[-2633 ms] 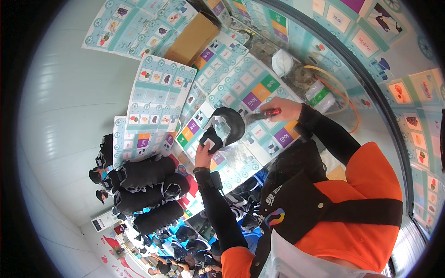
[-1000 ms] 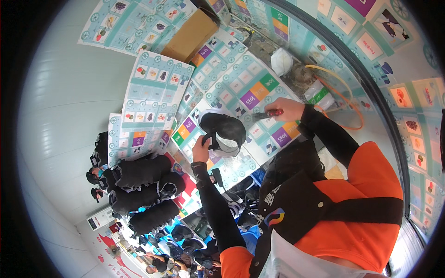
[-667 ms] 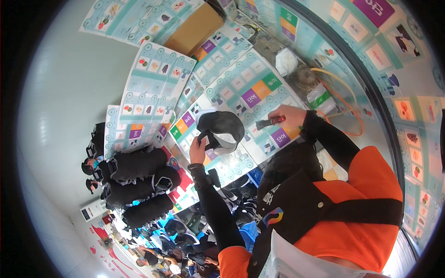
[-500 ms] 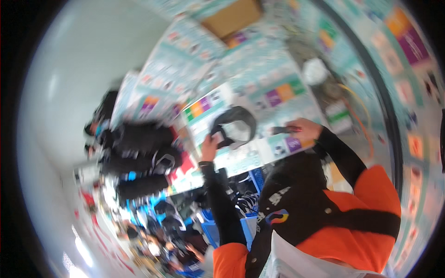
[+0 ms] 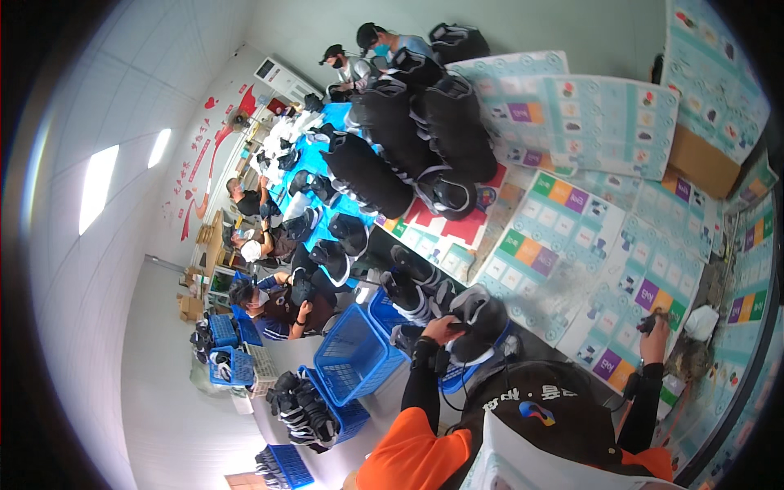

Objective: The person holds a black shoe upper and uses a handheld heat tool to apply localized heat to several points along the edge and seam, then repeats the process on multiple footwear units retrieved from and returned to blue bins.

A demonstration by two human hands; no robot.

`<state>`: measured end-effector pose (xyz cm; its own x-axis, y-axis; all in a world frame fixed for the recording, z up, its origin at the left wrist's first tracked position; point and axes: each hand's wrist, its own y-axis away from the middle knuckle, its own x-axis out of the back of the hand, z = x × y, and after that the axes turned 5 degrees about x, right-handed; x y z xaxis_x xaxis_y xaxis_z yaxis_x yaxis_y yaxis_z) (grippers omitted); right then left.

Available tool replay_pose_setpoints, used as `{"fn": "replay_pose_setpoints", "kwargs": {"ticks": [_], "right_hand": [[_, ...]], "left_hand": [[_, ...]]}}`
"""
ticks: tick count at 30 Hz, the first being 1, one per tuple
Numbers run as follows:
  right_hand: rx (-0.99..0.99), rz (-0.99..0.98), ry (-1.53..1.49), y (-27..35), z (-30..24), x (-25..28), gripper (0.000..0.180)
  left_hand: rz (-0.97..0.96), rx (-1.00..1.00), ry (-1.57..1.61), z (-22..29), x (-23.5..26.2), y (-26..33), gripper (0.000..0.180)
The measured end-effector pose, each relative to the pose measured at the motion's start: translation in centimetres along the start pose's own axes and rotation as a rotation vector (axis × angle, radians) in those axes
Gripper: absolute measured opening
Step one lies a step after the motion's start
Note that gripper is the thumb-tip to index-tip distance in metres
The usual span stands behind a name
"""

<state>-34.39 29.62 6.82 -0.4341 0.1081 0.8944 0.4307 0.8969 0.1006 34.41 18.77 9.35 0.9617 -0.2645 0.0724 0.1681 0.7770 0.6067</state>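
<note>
My left hand (image 5: 443, 330) is out to the left, past the table's edge, with its fingers closed on a black cap (image 5: 480, 317) with a pale grey inside. More dark caps (image 5: 406, 296) with pale edges lie right beside it, over blue baskets, so their outlines partly merge. Over the table's right part, my right hand (image 5: 655, 341) is closed round a small dark hand tool (image 5: 651, 322). Its exact kind cannot be made out. Beneath that hand lie printed sheets (image 5: 600, 327) with coloured squares.
Tall stacks of black caps (image 5: 453, 122) stand on the table's far left. An empty-looking blue basket (image 5: 353, 353) and a filled one (image 5: 306, 412) sit at the left. Several people work along a blue-covered table (image 5: 306, 163). A cardboard box (image 5: 704, 163) stands far right.
The view has swung left. My left hand has carried the black cap from above the printed sheets to the baskets at the left. My right hand still holds the tool over the table.
</note>
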Motion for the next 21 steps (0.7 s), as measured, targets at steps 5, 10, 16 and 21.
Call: {"fn": "replay_pose_setpoints", "kwargs": {"ticks": [5, 10, 16, 21], "right_hand": [[0.033, -0.222, 0.013, -0.3, -7.7, 0.5, 0.031], [0.177, -0.08, 0.013, 0.6, -13.2, 0.5, 0.031], [0.43, -0.228, -0.057, -0.2, -26.0, -1.2, 0.027], [0.502, -0.51, -0.031, 0.0, -31.5, -3.3, 0.026]], "left_hand": [[1.171, -0.467, -1.167, 10.9, 20.6, 2.1, 0.05], [0.745, -1.104, -0.061, 40.0, 19.7, 10.4, 0.046], [0.131, -0.588, 0.059, 31.1, 18.5, 4.7, 0.03], [0.232, -0.218, -0.684, -4.6, 10.6, -10.3, 0.035]]}}
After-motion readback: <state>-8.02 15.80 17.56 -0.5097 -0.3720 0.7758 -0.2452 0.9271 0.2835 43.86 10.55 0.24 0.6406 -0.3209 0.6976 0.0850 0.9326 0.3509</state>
